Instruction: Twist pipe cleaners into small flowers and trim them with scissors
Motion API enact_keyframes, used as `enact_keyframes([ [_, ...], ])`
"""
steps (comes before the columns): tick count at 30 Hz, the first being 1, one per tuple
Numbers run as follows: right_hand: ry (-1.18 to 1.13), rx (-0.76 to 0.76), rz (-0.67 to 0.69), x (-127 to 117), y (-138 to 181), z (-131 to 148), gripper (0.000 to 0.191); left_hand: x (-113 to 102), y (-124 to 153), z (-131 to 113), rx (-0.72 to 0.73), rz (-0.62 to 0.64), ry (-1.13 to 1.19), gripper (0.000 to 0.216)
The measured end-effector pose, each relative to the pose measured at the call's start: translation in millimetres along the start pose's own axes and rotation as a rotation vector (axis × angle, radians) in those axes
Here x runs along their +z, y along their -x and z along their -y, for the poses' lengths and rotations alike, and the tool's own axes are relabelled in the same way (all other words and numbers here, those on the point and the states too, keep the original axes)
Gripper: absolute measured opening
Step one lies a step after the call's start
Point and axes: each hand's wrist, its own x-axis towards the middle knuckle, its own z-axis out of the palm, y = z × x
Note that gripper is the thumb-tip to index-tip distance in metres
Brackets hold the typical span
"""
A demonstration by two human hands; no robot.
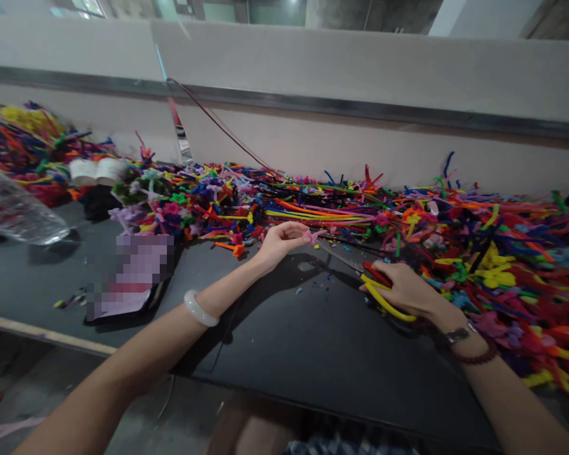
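Along the far edge of the dark surface [313, 341], a dense bank of pipe cleaners [478, 253] runs across the view, many twisted into small flower shapes in red, yellow, purple and blue, and it spreads deepest toward the right edge. Left hand [279, 243] lies palm-down, curled nearly closed, its fingertips [299, 232] pinching a small pink pipe-cleaner piece [310, 236]. Right hand [408, 291] is closed around the yellow-and-red handles of a pair of scissors [384, 297]. Long steel blades [339, 254] point up-left and end just beside the pink piece, not clearly touching it; how far apart they stand is hard to tell. Tiny coloured scraps [308, 291] dot the surface below the hands. White bangle [201, 308] on left wrist; watch [459, 333] and dark bead bracelet [474, 357] on right. Toward the left end, a clear plastic bottle [14, 208] lies on its side, and a flat object [130, 278] near the front edge is too blurred to identify.
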Motion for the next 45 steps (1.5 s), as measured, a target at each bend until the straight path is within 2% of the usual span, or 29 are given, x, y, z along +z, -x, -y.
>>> enact_keyframes([
  [4, 0.006, 0.005, -0.025, -1, 0, 1, 0.029, -1, -1, 1, 0.018, 0.002, 0.001, 0.023],
  [7, -0.087, 0.058, -0.008, -4, 1, -2, 0.032, -2, -2, 3, 0.034, -0.027, 0.003, 0.022],
  [11, -0.313, 0.141, 0.11, -10, 3, -4, 0.032, -3, -4, 1, 0.071, -0.075, -0.067, 0.023],
  [15, -0.596, 0.265, 0.302, -16, 7, -3, 0.033, -1, -4, -4, 0.116, -0.085, -0.153, 0.023],
  [17, -0.658, 0.308, 0.367, -18, 9, -2, 0.035, 0, -2, -6, 0.113, -0.087, -0.158, 0.023],
  [25, -0.645, 0.361, 0.444, -24, 12, 5, 0.04, 6, 2, -9, 0.056, -0.053, -0.123, 0.02],
  [31, -0.526, 0.3, 0.436, -25, 11, 11, 0.042, 8, 5, -11, 0.074, -0.062, -0.177, 0.02],
  [37, -0.463, 0.135, 0.355, -21, 6, 12, 0.034, 10, 7, -13, 0.067, -0.057, -0.199, 0.02],
  [45, -0.455, 0.135, 0.353, -20, 6, 10, 0.035, 10, 6, -13, 0.072, -0.058, -0.175, 0.018],
])
